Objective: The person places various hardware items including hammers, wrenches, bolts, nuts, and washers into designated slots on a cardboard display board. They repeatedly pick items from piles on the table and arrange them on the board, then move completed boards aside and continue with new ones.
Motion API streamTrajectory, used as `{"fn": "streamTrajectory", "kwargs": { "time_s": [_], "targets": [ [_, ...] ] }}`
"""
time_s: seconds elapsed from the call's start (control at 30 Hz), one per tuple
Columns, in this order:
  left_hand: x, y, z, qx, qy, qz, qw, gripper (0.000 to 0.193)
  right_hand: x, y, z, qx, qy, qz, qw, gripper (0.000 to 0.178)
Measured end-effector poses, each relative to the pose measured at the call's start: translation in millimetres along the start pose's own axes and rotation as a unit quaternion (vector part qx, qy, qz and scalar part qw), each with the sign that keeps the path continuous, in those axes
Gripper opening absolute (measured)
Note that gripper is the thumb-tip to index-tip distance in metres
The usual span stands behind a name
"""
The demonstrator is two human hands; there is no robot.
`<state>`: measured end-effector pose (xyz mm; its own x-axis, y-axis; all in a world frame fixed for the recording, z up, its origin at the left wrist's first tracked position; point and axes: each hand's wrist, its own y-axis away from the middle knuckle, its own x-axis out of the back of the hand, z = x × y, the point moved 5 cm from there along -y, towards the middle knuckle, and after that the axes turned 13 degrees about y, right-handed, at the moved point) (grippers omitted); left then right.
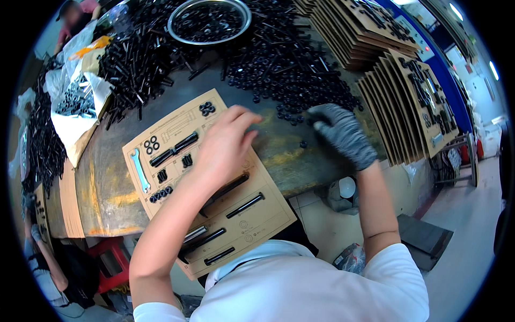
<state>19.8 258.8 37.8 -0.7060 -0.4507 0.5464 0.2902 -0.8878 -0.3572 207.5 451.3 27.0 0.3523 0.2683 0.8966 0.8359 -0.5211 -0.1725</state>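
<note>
White bag (70,130) of metal parts, well left of the bare left hand (233,134). Between them, a wrench (140,170) lies at the left edge of a brown card (273,212), which is under the left hand. The card looks mostly filled: wrench, 4 rings (152,145) and dark bolts (245,205) sit in place. The left hand's fingers bend, thumb apart; whether they pinch anything, I cannot tell. Below that grip, 2 hexagon outlines (244,224) look bare, so some places seem left to fill. Farther right, the gloved right hand (346,137) is half curled beside loose nuts (292,116); its hold cannot be told. Beyond it stand loaded cards (424,102). Hidden: card parts beneath the left forearm (174,228); right fingertips are unclear.
</note>
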Motion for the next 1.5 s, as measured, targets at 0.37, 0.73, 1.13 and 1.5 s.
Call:
{"fn": "streamTrajectory", "kwargs": {
  "time_s": [0.37,0.73,1.13,1.5],
  "targets": [
    [-87,-40,-29,-0.018,-0.015,-0.058,0.998,0.019,-48,31,17,0.004,0.048,0.076,0.996,0.027],
    [-79,-53,-48,0.001,0.015,-0.071,0.997,0.019,-47,44,-20,-0.010,0.058,0.031,0.998,0.019],
    [39,27,-13,0.080,-0.080,0.034,0.993,0.019,-73,-69,-108,0.223,-0.074,0.010,0.972,0.025],
    [111,150,5,0.232,-0.021,0.173,0.957,0.023,-134,-121,-142,0.340,-0.060,-0.139,0.928,0.030]
  ]
}}
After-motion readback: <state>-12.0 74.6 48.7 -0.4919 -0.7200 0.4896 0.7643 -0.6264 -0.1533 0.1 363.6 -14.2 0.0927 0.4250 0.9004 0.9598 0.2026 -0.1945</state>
